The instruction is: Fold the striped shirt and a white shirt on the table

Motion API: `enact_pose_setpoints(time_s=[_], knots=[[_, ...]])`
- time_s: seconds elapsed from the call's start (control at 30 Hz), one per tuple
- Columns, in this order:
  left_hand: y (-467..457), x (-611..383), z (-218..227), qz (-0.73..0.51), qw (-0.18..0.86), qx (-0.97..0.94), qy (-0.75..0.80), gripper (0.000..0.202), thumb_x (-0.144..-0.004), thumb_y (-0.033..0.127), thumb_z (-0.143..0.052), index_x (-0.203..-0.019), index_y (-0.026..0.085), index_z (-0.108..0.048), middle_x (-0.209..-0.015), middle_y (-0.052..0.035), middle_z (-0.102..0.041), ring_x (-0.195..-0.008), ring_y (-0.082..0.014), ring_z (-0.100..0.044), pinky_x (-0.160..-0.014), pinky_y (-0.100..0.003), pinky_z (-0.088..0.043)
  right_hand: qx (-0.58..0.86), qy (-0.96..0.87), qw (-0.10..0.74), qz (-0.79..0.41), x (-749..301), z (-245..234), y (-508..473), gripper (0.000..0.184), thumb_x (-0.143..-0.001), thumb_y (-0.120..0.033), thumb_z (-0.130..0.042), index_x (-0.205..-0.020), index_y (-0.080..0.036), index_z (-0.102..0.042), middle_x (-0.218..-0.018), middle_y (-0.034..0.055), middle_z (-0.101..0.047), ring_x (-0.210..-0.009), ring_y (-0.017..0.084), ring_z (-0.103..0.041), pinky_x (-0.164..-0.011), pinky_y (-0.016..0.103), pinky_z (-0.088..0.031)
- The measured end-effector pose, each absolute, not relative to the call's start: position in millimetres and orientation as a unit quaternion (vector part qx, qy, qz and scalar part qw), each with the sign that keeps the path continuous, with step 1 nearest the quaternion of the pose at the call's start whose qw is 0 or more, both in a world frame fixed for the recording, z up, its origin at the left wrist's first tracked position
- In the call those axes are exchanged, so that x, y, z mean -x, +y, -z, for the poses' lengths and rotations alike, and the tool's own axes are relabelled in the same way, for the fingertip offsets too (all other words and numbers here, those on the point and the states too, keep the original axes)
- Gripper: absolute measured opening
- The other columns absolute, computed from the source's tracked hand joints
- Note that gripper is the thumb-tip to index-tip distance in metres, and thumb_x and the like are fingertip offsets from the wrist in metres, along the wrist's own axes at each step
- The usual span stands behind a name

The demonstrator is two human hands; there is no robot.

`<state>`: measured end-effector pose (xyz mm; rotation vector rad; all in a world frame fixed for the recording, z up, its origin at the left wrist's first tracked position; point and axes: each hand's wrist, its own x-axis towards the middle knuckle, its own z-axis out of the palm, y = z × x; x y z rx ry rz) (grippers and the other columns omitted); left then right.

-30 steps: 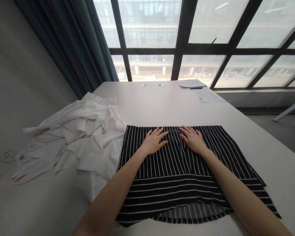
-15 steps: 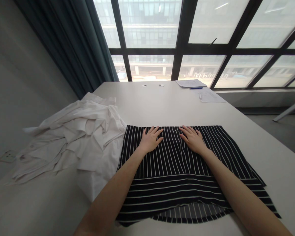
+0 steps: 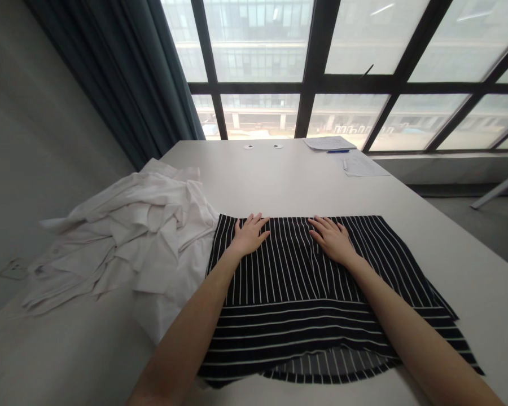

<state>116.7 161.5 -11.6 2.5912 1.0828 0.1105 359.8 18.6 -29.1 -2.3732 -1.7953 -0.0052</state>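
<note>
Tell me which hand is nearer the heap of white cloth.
Left. The left hand rests on the striped garment, a little to the right of the white cloth; the right hand rests on the same garment, farther to the right.

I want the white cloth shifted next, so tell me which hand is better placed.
Probably the left hand: it rests on the striped garment, nearer the white cloth. The right hand lies farther across that garment.
</note>
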Motion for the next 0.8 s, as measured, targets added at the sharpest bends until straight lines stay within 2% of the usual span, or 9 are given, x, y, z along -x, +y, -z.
enact_pose_setpoints(time_s=[0.3, 0.53, 0.67, 0.8], knots=[[167.9, -112.3, 9.9, -0.031, 0.144, -0.902, 0.406, 0.05, -0.097, 0.047, -0.037, -0.146, 0.035, -0.036, -0.159, -0.0026, -0.028, -0.147, -0.0307, -0.019, -0.114, -0.064, -0.014, 0.795, -0.602, 0.082, -0.003, -360.5, 28.9, 18.8, 0.053, -0.1, -0.05, -0.019, -0.144, -0.034, -0.043, -0.155, -0.0004, -0.037, -0.143, 0.024, -0.029, -0.113, 0.054, -0.022], [177.5, -105.9, 8.8, -0.03, 0.138, -0.891, 0.431, 0.052, -0.097, 0.049, -0.037, -0.145, 0.031, -0.039, -0.159, -0.006, -0.027, -0.147, -0.0329, -0.018, -0.114, -0.063, -0.015, 0.791, -0.605, 0.085, -0.001, -359.5, 27.3, 17.5, 0.054, -0.1, -0.051, -0.019, -0.144, -0.033, -0.043, -0.155, 0.0, -0.038, -0.143, 0.024, -0.029, -0.113, 0.053, -0.023], [180.7, -103.6, 10.0, -0.035, 0.134, -0.886, 0.442, 0.05, -0.097, 0.049, -0.036, -0.143, 0.034, -0.042, -0.158, -0.0033, -0.029, -0.147, -0.0341, -0.018, -0.113, -0.066, -0.011, 0.791, -0.606, 0.087, -0.002, -359.7, 27.6, 17.5, 0.054, -0.1, -0.051, -0.019, -0.144, -0.033, -0.043, -0.155, 0.0002, -0.038, -0.143, 0.024, -0.03, -0.113, 0.053, -0.023], [182.1, -103.2, 12.0, -0.051, 0.122, -0.875, 0.466, 0.048, -0.096, 0.049, -0.038, -0.142, 0.034, -0.044, -0.158, -0.0028, -0.031, -0.146, -0.0346, -0.02, -0.113, -0.067, -0.011, 0.792, -0.604, 0.087, -0.003, -360.6, 28.6, 18.4, 0.054, -0.1, -0.052, -0.018, -0.144, -0.034, -0.043, -0.155, -0.0003, -0.038, -0.143, 0.025, -0.029, -0.113, 0.055, -0.023]])
